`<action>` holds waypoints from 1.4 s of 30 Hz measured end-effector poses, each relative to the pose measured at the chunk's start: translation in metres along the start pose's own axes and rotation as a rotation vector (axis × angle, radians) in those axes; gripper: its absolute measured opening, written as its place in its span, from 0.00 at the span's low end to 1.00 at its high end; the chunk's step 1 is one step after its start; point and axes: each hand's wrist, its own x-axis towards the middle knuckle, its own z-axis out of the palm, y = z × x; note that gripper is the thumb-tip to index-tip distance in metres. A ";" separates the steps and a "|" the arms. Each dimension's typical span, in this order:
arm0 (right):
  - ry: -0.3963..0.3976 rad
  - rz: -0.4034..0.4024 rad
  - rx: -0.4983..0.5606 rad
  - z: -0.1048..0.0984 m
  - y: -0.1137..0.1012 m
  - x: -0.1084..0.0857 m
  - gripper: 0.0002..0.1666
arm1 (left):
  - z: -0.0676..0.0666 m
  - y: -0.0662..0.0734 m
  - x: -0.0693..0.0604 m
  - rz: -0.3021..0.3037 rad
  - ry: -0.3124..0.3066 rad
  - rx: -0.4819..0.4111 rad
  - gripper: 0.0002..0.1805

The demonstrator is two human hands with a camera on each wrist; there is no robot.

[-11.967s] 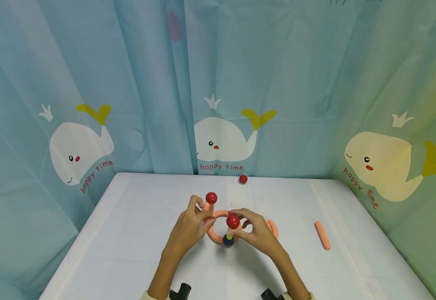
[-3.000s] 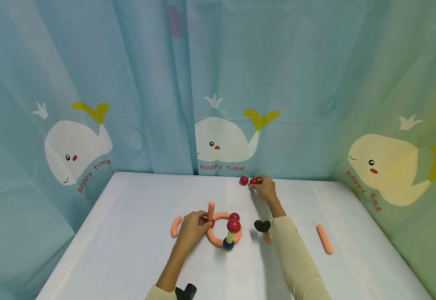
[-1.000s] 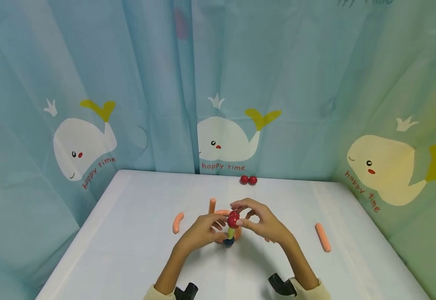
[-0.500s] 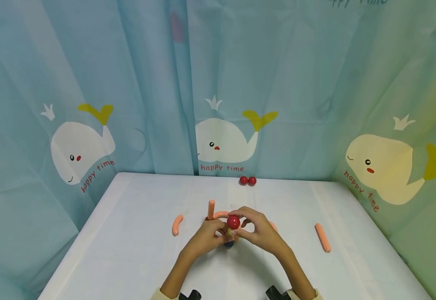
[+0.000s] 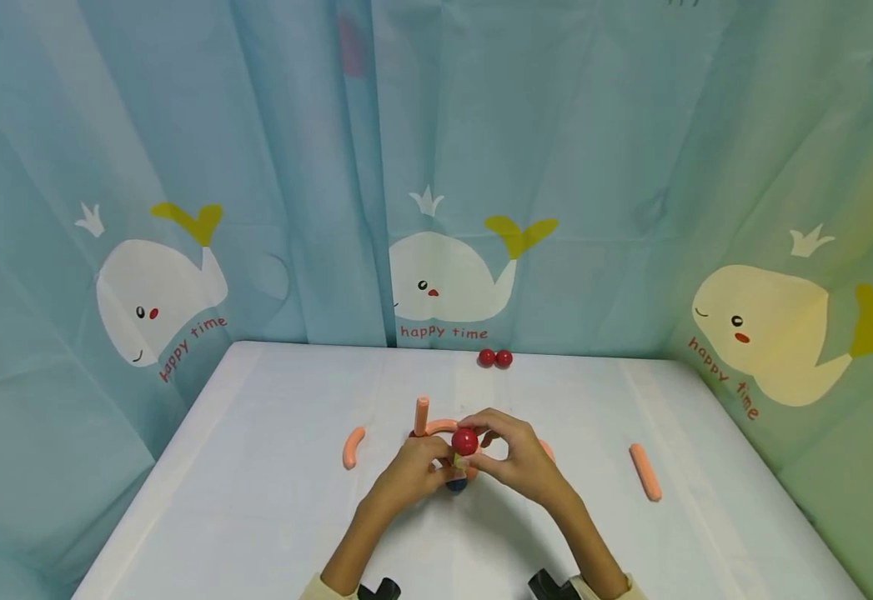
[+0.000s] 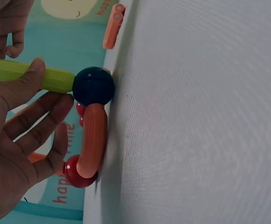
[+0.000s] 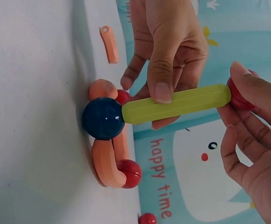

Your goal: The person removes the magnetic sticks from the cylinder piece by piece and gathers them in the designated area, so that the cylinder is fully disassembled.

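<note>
My left hand pinches a yellow-green rod between thumb and fingers. With thumb and fingertips, my right hand holds the red ball at the rod's upper end. The rod's lower end meets a dark blue ball, part of a ring on the table. Curved orange sticks and red balls make up that ring, which my hands partly hide in the head view. At its far left an orange rod stands upright with a bare top.
Two red balls sit side by side at the table's back edge. A curved orange stick lies to the left, a straight orange rod to the right. Another orange piece shows behind my right hand. A whale-print curtain surrounds the white table.
The red ball atop the left upright rod is gone, and a second ball sits at the back. My left hand has moved from that rod to the yellow-green one; my right came back from the far edge.
</note>
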 end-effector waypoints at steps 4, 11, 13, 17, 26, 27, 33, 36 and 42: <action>0.002 0.006 -0.022 0.000 0.005 -0.001 0.23 | 0.000 0.000 -0.001 0.016 0.004 0.020 0.04; 0.016 -0.035 -0.026 0.001 0.008 -0.001 0.23 | 0.000 -0.003 -0.002 0.056 0.013 0.057 0.04; 0.014 -0.038 -0.031 0.001 0.008 0.000 0.23 | 0.000 -0.004 -0.002 0.050 0.013 0.067 0.04; 0.011 -0.024 -0.048 0.001 0.009 0.000 0.22 | 0.000 -0.003 -0.002 0.027 0.003 0.076 0.04; 0.068 0.014 -0.044 -0.005 -0.020 0.009 0.23 | 0.002 -0.003 -0.003 -0.005 -0.005 0.005 0.04; 0.063 0.019 -0.042 -0.006 -0.023 0.009 0.23 | 0.002 -0.004 -0.003 -0.007 -0.004 0.001 0.04; 0.055 0.023 -0.010 -0.004 -0.022 0.009 0.23 | 0.003 -0.006 -0.003 -0.004 -0.007 -0.016 0.05; 0.066 0.009 -0.001 -0.004 -0.020 0.009 0.23 | 0.004 -0.006 -0.003 -0.001 -0.004 -0.011 0.05; 0.132 0.035 -0.035 -0.008 -0.019 0.011 0.23 | 0.002 -0.005 -0.001 -0.005 0.003 -0.001 0.03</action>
